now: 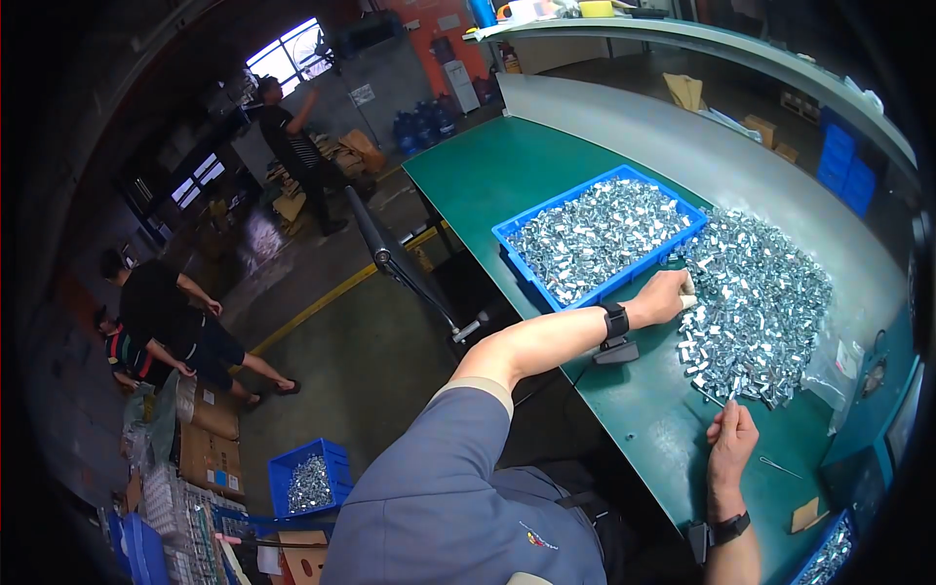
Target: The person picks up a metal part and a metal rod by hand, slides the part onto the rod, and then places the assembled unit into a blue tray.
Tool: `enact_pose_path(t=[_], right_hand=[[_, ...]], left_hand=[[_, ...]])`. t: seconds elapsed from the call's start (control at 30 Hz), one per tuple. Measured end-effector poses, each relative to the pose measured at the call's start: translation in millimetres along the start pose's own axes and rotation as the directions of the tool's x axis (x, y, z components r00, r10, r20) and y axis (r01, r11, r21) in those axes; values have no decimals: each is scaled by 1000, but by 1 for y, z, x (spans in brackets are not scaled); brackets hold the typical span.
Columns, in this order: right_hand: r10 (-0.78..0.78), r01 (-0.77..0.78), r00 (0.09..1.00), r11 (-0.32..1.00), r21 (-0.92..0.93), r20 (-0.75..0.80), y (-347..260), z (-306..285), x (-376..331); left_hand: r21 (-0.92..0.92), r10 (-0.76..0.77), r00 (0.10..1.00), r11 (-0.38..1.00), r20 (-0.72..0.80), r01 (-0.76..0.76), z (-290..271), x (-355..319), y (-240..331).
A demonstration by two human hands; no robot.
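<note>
Metal parts (756,302) meet the half-curled left hand (663,298), its hold unclear; the right hand (731,447) pinches a thin rod (709,396).

Cool light brightens the flat green surface (478,175) and glints off the heaped small silvery metal pieces (756,302); the grey floor (302,390) lies dim, the large paned window (283,62) glares white. Edges bow toward black corners.

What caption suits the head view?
Left hand and right hand at a heap of metal pieces, filled blue tray alongside.
</note>
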State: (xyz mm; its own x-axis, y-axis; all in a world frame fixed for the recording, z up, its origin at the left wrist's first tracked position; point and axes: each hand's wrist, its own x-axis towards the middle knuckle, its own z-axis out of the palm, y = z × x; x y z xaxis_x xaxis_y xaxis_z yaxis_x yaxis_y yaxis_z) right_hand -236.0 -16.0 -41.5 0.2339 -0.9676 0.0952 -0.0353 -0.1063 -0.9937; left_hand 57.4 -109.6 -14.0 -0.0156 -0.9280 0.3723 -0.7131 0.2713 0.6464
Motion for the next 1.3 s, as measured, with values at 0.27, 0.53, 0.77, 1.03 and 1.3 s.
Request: enact_pose_path(t=[0.27,0.53,0.77,1.03,1.3], right_hand=[[-49,49,999,999,6,-20,2,1,-1],[-64,64,998,998,4,9,5,1,-1],[-49,49,998,999,9,39,3,-1,-3],[-136,136,990,991,-17,-34,5,2,-2],[-52,55,995,998,-37,89,1,-1,-1]], left_hand=[[-630,-202,936,696,289,345,20,-71,62],[-753,-308,879,459,363,472,47,-104,73],[-819,-373,871,354,319,451,46,-104,84],[-820,-344,880,358,328,446,55,-111,89],[-837,-233,927,405,295,368,59,-119,79]])
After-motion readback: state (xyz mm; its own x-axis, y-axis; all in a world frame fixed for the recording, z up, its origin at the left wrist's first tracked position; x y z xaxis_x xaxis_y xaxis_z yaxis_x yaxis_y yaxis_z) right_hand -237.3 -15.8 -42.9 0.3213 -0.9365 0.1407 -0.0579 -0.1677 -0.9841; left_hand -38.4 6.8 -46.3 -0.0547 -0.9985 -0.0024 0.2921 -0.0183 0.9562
